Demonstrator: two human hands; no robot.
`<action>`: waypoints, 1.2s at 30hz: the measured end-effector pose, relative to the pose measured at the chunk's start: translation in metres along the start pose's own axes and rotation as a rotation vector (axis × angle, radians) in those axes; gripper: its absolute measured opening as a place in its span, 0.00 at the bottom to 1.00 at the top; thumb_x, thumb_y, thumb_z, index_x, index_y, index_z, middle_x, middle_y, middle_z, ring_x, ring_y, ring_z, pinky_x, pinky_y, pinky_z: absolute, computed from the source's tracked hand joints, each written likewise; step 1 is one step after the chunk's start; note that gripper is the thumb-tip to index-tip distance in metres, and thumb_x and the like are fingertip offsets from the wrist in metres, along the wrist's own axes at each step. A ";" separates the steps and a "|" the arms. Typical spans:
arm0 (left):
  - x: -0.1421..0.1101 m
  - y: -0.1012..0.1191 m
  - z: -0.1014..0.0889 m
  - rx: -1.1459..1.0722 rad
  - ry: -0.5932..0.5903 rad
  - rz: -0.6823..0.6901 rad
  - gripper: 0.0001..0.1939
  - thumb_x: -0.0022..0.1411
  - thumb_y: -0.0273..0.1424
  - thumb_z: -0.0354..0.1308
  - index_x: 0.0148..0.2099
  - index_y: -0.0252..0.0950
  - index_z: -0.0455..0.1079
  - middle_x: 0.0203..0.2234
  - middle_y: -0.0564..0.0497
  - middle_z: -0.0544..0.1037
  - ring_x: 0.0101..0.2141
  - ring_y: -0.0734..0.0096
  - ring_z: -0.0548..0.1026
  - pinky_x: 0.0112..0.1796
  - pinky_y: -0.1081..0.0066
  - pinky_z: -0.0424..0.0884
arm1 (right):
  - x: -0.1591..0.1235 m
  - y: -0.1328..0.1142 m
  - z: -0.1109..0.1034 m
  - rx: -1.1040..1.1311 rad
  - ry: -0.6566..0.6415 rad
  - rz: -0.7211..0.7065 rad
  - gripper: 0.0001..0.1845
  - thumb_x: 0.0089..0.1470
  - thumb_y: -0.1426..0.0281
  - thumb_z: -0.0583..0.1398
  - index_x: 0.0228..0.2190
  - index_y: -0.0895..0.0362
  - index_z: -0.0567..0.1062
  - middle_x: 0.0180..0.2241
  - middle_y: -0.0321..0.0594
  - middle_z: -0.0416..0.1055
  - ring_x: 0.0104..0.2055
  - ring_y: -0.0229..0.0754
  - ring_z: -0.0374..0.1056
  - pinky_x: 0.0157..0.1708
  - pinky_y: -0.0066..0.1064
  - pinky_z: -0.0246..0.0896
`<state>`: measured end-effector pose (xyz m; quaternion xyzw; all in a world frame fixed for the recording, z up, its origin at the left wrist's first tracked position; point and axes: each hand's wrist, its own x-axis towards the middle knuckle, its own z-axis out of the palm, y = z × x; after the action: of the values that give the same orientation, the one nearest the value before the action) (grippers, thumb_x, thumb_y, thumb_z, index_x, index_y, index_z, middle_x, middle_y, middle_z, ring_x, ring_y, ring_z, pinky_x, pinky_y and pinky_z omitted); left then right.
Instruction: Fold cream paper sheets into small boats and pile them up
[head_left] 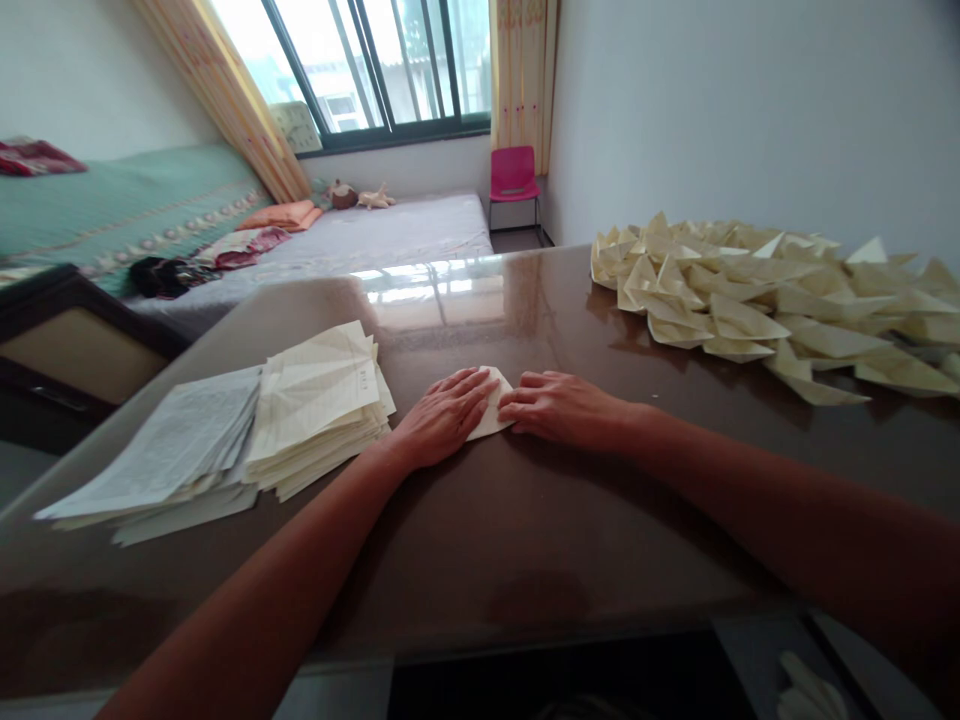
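A small folded piece of cream paper (493, 412) lies on the brown tabletop, partly covered from both sides. My left hand (444, 415) rests flat on its left part, fingers stretched out. From the right, my right hand (559, 408) has its fingers curled at the paper's right edge; its fingertips appear to pinch that edge. Left of my hands stands a stack of cream paper sheets (319, 400), with a stack of grey printed sheets (176, 430) beside it. Many folded paper boats (750, 290) are piled at the far right.
The glossy brown table (465, 540) reaches toward a bed (420, 225) under the window. A pink chair (514, 175) stands by the right wall. At the left is a dark wooden cabinet (67, 350).
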<state>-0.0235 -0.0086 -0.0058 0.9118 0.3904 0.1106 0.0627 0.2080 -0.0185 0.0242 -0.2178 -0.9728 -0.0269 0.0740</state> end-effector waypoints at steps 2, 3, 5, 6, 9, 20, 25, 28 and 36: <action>0.000 0.003 -0.004 -0.023 0.043 -0.008 0.23 0.71 0.37 0.36 0.63 0.38 0.59 0.59 0.48 0.65 0.60 0.66 0.60 0.60 0.60 0.56 | 0.001 -0.004 0.000 -0.050 0.015 0.018 0.13 0.63 0.68 0.52 0.46 0.55 0.72 0.44 0.42 0.73 0.44 0.43 0.61 0.40 0.34 0.51; 0.000 0.004 -0.007 -0.044 0.064 -0.003 0.23 0.71 0.37 0.36 0.61 0.37 0.61 0.56 0.47 0.68 0.57 0.66 0.63 0.58 0.61 0.58 | 0.001 -0.006 0.000 -0.071 0.015 0.014 0.13 0.63 0.69 0.52 0.47 0.54 0.71 0.44 0.42 0.73 0.45 0.43 0.61 0.40 0.34 0.51; 0.000 0.008 -0.012 -0.092 0.088 0.004 0.23 0.71 0.36 0.36 0.60 0.36 0.63 0.51 0.47 0.73 0.52 0.67 0.68 0.55 0.63 0.63 | 0.001 -0.008 -0.002 -0.108 0.007 0.011 0.13 0.62 0.69 0.52 0.46 0.55 0.72 0.42 0.43 0.73 0.45 0.43 0.61 0.40 0.35 0.50; -0.001 0.009 -0.015 -0.111 0.094 -0.001 0.23 0.71 0.36 0.36 0.59 0.36 0.64 0.49 0.48 0.75 0.50 0.67 0.69 0.53 0.64 0.65 | 0.001 -0.007 -0.002 -0.125 0.002 0.019 0.12 0.62 0.70 0.52 0.45 0.55 0.72 0.41 0.44 0.73 0.45 0.44 0.61 0.40 0.35 0.50; -0.001 0.010 -0.017 -0.126 0.142 -0.061 0.23 0.71 0.37 0.36 0.56 0.38 0.67 0.43 0.49 0.77 0.45 0.67 0.72 0.49 0.65 0.68 | -0.001 -0.001 -0.002 -0.168 -0.008 0.081 0.12 0.62 0.70 0.53 0.43 0.56 0.73 0.39 0.45 0.74 0.44 0.44 0.61 0.38 0.35 0.49; 0.004 -0.015 0.007 0.032 0.050 -0.052 0.24 0.70 0.40 0.38 0.65 0.42 0.55 0.60 0.46 0.61 0.60 0.60 0.57 0.59 0.55 0.55 | 0.004 0.016 0.013 -0.079 0.013 0.087 0.13 0.63 0.69 0.51 0.43 0.57 0.74 0.42 0.45 0.73 0.45 0.43 0.62 0.43 0.34 0.54; -0.002 -0.008 -0.008 0.022 0.060 0.011 0.22 0.67 0.40 0.45 0.61 0.46 0.62 0.48 0.47 0.68 0.48 0.65 0.68 0.53 0.62 0.64 | 0.000 0.020 0.015 -0.012 0.070 0.150 0.13 0.62 0.71 0.53 0.45 0.56 0.74 0.46 0.43 0.73 0.47 0.43 0.63 0.45 0.35 0.56; -0.010 0.000 -0.018 0.008 0.020 0.088 0.19 0.66 0.39 0.48 0.58 0.48 0.65 0.50 0.49 0.67 0.50 0.64 0.66 0.53 0.63 0.64 | -0.003 0.021 0.015 0.067 0.102 0.194 0.14 0.61 0.73 0.52 0.43 0.55 0.76 0.44 0.42 0.73 0.47 0.43 0.64 0.46 0.34 0.58; -0.021 0.018 -0.020 0.076 -0.039 0.149 0.21 0.66 0.42 0.48 0.58 0.44 0.65 0.55 0.51 0.69 0.47 0.62 0.67 0.50 0.62 0.66 | -0.018 0.016 0.002 0.289 0.048 0.183 0.21 0.57 0.62 0.57 0.51 0.57 0.71 0.48 0.46 0.72 0.47 0.46 0.66 0.49 0.37 0.60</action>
<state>-0.0303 -0.0354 0.0138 0.9420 0.3242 0.0825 0.0272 0.2309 -0.0120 0.0200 -0.2918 -0.9406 0.1151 0.1301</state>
